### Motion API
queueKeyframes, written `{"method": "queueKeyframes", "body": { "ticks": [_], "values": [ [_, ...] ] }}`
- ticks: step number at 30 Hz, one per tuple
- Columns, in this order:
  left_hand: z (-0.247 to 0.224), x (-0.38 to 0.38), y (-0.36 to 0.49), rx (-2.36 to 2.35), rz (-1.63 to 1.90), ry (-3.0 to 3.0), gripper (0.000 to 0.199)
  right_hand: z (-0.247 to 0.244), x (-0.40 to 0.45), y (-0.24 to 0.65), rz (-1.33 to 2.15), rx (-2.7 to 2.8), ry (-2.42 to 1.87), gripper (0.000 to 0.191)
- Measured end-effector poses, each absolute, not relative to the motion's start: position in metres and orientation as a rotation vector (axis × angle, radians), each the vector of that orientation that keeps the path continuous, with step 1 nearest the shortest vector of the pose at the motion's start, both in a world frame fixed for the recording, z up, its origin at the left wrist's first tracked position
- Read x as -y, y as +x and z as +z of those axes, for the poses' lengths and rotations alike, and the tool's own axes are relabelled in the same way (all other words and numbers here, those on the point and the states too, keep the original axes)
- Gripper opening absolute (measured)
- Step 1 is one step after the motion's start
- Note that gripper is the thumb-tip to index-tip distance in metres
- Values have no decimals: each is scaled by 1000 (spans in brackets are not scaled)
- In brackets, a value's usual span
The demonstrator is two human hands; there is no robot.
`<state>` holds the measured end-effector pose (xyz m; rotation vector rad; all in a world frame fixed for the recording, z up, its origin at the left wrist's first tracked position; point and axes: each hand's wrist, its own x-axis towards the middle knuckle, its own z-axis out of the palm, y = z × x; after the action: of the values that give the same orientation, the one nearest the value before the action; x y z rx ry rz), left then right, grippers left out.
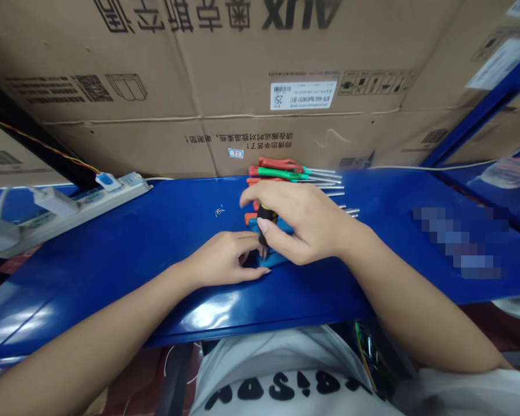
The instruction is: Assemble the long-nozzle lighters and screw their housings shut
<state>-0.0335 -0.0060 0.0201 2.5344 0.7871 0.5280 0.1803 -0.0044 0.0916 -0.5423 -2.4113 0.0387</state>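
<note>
My right hand (301,216) is closed around the handle of a short black-and-yellow screwdriver (266,214), held nearly upright with its tip downward. Under that tip lies a blue plastic handle part (277,259), mostly covered by my hands. My left hand (229,257) grips the near end of this blue part, fingers and thumb on either side of the screwdriver tip. Just beyond my right hand, several tools with red, green and orange plastic handles (281,173) lie side by side, their thin metal shafts (329,186) pointing right. The screw or hole beneath the tip is hidden.
A small pile of tiny screws (219,211) lies on the blue tabletop (156,248), left of the tools. A white power strip (91,202) with plugs runs along the left. Large cardboard boxes (225,98) stand behind. A blurred-out patch (463,237) covers something at right.
</note>
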Motion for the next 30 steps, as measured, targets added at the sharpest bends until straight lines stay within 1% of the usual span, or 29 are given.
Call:
{"method": "queueKeyframes", "body": {
  "ticks": [1, 4, 8, 11, 14, 16, 17, 21, 24, 28, 30],
  "values": [
    [20, 6, -33, -789, 525, 2537, 21, 92, 4, 180, 66, 2419, -530, 25],
    [21, 6, -34, -791, 521, 2534, 22, 92, 4, 181, 56, 2399, -578, 19],
    [21, 6, -34, -789, 515, 2543, 22, 93, 4, 181, 47, 2401, -503, 15],
    [20, 6, -34, -795, 511, 2554, 25, 93, 5, 181, 22, 2392, -540, 15],
    [19, 6, -34, -796, 521, 2542, 24, 92, 6, 180, -35, 2380, -541, 16],
    [19, 6, -34, -802, 518, 2543, 24, 92, 6, 180, -28, 2390, -528, 25],
    [18, 5, -34, -808, 514, 2545, 25, 92, 6, 180, -23, 2396, -547, 26],
    [19, 5, -34, -801, 513, 2542, 25, 92, 4, 181, -24, 2387, -608, 18],
    [20, 5, -34, -784, 518, 2535, 24, 93, 4, 183, -11, 2392, -559, 20],
    [20, 5, -34, -778, 528, 2529, 23, 94, 6, 184, -76, 2363, -589, 15],
    [20, 6, -33, -775, 531, 2529, 20, 94, 7, 184, -56, 2368, -557, 20]
  ]
}}
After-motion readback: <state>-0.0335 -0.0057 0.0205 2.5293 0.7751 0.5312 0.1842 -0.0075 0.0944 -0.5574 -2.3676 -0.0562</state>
